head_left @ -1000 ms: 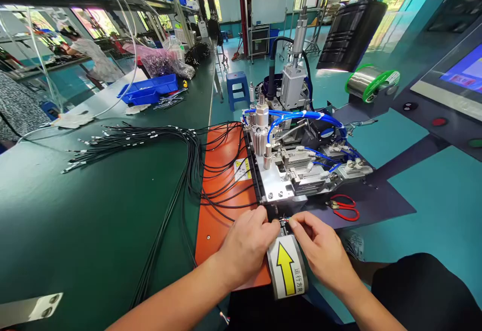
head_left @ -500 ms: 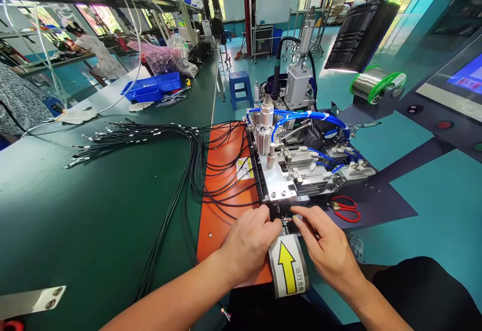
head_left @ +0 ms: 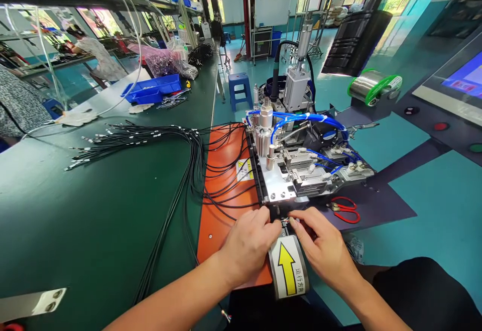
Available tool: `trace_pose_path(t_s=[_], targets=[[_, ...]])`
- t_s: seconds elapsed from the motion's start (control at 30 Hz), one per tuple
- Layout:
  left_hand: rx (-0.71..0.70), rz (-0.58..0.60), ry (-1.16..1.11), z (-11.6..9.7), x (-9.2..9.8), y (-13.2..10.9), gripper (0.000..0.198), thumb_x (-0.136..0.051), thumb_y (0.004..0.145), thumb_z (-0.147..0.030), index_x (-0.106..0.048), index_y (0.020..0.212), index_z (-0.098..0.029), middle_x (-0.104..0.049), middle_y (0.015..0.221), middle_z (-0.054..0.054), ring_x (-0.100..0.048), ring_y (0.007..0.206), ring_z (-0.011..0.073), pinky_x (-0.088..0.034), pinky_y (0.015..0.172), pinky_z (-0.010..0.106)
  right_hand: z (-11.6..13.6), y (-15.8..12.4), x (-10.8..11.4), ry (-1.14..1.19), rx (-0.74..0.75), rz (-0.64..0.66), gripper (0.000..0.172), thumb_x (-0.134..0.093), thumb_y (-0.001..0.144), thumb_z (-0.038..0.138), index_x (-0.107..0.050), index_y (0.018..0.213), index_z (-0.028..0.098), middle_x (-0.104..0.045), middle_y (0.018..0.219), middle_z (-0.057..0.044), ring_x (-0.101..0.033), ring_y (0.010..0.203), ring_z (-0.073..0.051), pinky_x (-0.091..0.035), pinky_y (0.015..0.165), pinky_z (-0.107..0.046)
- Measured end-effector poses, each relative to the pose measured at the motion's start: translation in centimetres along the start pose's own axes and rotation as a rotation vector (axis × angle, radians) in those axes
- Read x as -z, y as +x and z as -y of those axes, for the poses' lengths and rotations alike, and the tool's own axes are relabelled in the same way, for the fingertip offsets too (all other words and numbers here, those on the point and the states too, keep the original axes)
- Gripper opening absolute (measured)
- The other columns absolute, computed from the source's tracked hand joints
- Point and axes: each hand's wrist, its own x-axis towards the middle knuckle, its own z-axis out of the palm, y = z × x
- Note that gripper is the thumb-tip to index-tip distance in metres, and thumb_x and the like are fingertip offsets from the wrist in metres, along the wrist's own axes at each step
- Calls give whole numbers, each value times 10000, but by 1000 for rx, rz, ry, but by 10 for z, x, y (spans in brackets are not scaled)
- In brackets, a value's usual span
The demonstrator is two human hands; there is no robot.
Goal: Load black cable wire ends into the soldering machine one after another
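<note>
At the front end of the machine point(head_left: 301, 170), my left hand point(head_left: 250, 245) has its fingers curled tight around a black cable that is mostly hidden in its grip. From between my hands a few thin stripped wires point(head_left: 285, 220) show, small and partly covered. My right hand point(head_left: 326, 245) pinches the tips of these wires between thumb and forefinger. Just below them is a round guide wheel or belt end with a yellow arrow label point(head_left: 288, 265). Several black cables point(head_left: 226, 175) run over the orange plate point(head_left: 216, 220) into the machine's edge.
Red-handled cutters point(head_left: 346, 209) lie right of my right hand. A bundle of cables point(head_left: 131, 132) and a blue bin point(head_left: 150, 90) sit on the green table point(head_left: 124, 210). A solder spool point(head_left: 374, 87) and a control panel point(head_left: 444, 115) stand to the right. Another person point(head_left: 96, 49) sits far left.
My right hand has shifted slightly left, and its thumb and forefinger have closed on the wire tips. My left hand has stayed almost in place.
</note>
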Motion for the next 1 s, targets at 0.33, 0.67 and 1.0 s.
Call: trace_pose_path(t_s=[0.33,0.67,1.0], targets=[[37,94,-4,-1,18,-10,245,-474,953,-104,-593,1160,-161,-597,965,66,-516,884,232,-475,785,404,1,11,1,85,-234,94,284,-485,966,417,-632,858,199,-607,812,-14,-550,737,-170,-432,675,-285],[82,144,102,-3,27,-9,170,-490,914,-71,-634,947,-155,-597,869,61,-521,798,237,-482,722,418,-3,16,0,124,-255,149,329,-476,951,434,-620,797,182,-555,686,16,-463,601,-135,-375,536,-244],[120,175,16,-4,40,-10,163,-489,927,-128,-633,986,-175,-574,939,77,-528,868,231,-497,754,387,38,-28,6,57,-177,98,239,-486,957,387,-636,844,237,-644,761,-13,-594,693,-167,-455,645,-243]])
